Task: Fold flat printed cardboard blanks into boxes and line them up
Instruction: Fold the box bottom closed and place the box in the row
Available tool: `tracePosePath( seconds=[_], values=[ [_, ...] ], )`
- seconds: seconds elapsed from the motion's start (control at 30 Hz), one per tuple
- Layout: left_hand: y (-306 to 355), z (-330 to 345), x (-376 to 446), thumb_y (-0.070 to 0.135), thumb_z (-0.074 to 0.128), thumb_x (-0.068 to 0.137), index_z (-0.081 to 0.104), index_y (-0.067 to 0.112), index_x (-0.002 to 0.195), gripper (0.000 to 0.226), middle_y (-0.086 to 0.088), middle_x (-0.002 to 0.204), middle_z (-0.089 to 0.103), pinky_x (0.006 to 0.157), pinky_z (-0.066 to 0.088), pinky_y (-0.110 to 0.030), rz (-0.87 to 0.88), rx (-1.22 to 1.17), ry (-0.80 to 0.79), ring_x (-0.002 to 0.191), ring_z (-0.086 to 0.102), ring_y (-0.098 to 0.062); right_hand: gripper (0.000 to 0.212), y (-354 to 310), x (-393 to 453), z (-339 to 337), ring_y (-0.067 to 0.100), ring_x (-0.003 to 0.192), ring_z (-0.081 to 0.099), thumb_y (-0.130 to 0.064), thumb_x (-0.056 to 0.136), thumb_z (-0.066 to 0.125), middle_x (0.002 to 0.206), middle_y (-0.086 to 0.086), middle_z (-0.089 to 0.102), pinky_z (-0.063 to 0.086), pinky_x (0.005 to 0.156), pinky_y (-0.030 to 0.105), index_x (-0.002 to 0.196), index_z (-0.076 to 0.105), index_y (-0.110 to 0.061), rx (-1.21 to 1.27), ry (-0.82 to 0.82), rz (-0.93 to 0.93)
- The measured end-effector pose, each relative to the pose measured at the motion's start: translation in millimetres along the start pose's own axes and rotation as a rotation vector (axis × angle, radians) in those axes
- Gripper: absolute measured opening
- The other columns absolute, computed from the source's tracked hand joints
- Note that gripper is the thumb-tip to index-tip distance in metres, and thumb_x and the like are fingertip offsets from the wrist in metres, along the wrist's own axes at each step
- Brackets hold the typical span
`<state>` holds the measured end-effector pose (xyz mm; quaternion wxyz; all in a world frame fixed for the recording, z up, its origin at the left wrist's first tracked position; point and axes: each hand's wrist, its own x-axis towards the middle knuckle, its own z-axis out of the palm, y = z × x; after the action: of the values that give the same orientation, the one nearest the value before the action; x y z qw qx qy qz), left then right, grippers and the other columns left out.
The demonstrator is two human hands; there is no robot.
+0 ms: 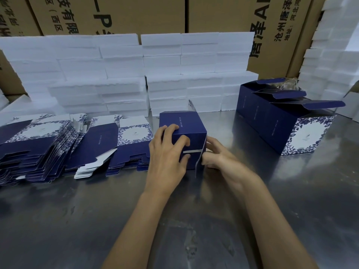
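A dark blue box (184, 123), partly folded, lies on its side in the middle of the steel table (77, 210). My left hand (167, 152) grips its near end, fingers curled over the top edge and the end face. My right hand (215, 154) pinches the side flap (200, 158) at the box's right near corner. Piles of flat blue-and-white printed blanks (58, 144) lie to the left. A row of folded boxes (281, 121) with open lids stands at the right, running from the back toward the near edge.
White foam blocks (155, 74) are stacked in a wall behind the work area and at the far right (330, 65). Brown shipping cartons (126, 14) stand behind them.
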<state>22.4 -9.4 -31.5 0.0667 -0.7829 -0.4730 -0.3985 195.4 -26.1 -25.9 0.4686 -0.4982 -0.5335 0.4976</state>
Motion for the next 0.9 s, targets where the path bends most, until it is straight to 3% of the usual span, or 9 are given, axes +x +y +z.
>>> tracePosePath(
  seconds=[0.07,0.23,0.3,0.37,0.47,0.53,0.6,0.67,0.9],
  values=[
    [0,1,0,0.010,0.083,0.075,0.053,0.017,0.108,0.045,-0.005,0.142,0.042,0.107,0.039,-0.053,-0.022,-0.086,0.026,0.139,0.033,-0.029,0.077,2,3,3,0.007,0.115,0.064,-0.026,0.067,0.073,0.131,-0.016,0.065,0.052,0.085,0.024,0.139,0.050,-0.041,-0.051,-0.015,-0.003],
    [-4,3,2,0.004,0.084,0.073,0.040,0.027,0.140,0.082,0.001,0.156,0.019,0.102,0.048,-0.027,-0.285,-0.412,0.088,0.141,0.033,-0.021,0.078,10,13,4,0.011,0.118,0.062,-0.022,0.076,0.086,0.138,-0.011,0.059,0.056,0.098,0.035,0.142,0.047,-0.034,-0.062,0.090,-0.034],
    [-11,3,2,0.005,0.082,0.076,0.035,0.033,0.146,0.089,0.000,0.151,0.033,0.100,0.046,-0.018,-0.360,-0.518,0.019,0.135,0.044,-0.016,0.070,13,15,5,0.004,0.114,0.060,-0.022,0.084,0.084,0.132,-0.016,0.058,0.056,0.085,0.022,0.139,0.045,-0.037,-0.077,0.108,-0.057],
    [-15,3,2,0.007,0.082,0.078,0.026,0.038,0.151,0.098,0.013,0.134,0.051,0.094,0.049,-0.016,-0.416,-0.619,-0.058,0.122,0.053,-0.005,0.066,15,16,9,0.002,0.111,0.059,-0.027,0.086,0.082,0.125,-0.019,0.057,0.053,0.072,0.014,0.139,0.043,-0.038,-0.104,0.168,-0.076],
    [-15,6,1,0.005,0.082,0.079,0.014,0.044,0.154,0.108,0.029,0.118,0.051,0.075,0.048,-0.003,-0.471,-0.645,-0.148,0.102,0.055,0.016,0.056,20,19,13,-0.002,0.099,0.059,-0.029,0.091,0.077,0.112,-0.027,0.056,0.051,0.064,0.010,0.135,0.043,-0.038,-0.165,0.294,-0.116],
    [-14,10,-1,0.001,0.079,0.080,0.016,0.040,0.155,0.106,0.022,0.125,0.053,0.079,0.053,-0.010,-0.463,-0.608,-0.198,0.106,0.059,0.010,0.047,24,21,15,-0.005,0.094,0.059,-0.027,0.094,0.074,0.106,-0.030,0.056,0.050,0.060,0.009,0.128,0.044,-0.038,-0.166,0.350,-0.144],
    [-12,11,-1,0.001,0.077,0.081,0.016,0.037,0.156,0.103,0.007,0.135,0.054,0.092,0.057,-0.032,-0.452,-0.530,-0.227,0.116,0.060,-0.011,0.042,26,22,14,-0.006,0.091,0.060,-0.024,0.094,0.073,0.102,-0.031,0.058,0.050,0.059,0.009,0.122,0.046,-0.039,-0.162,0.395,-0.159],
    [-9,13,-2,0.001,0.076,0.082,0.015,0.037,0.156,0.103,0.001,0.135,0.055,0.096,0.055,-0.044,-0.444,-0.492,-0.231,0.118,0.060,-0.020,0.038,27,24,14,-0.005,0.088,0.060,-0.024,0.094,0.073,0.099,-0.031,0.059,0.050,0.064,0.012,0.118,0.048,-0.040,-0.171,0.430,-0.170],
    [-7,17,-2,0.003,0.074,0.083,0.015,0.038,0.156,0.100,-0.001,0.133,0.054,0.093,0.055,-0.046,-0.436,-0.467,-0.234,0.115,0.061,-0.023,0.037,27,23,14,0.013,0.104,0.066,-0.024,0.093,0.074,0.115,-0.008,0.070,0.058,0.088,0.032,0.127,0.059,-0.026,-0.214,0.543,-0.178]
  ],
)
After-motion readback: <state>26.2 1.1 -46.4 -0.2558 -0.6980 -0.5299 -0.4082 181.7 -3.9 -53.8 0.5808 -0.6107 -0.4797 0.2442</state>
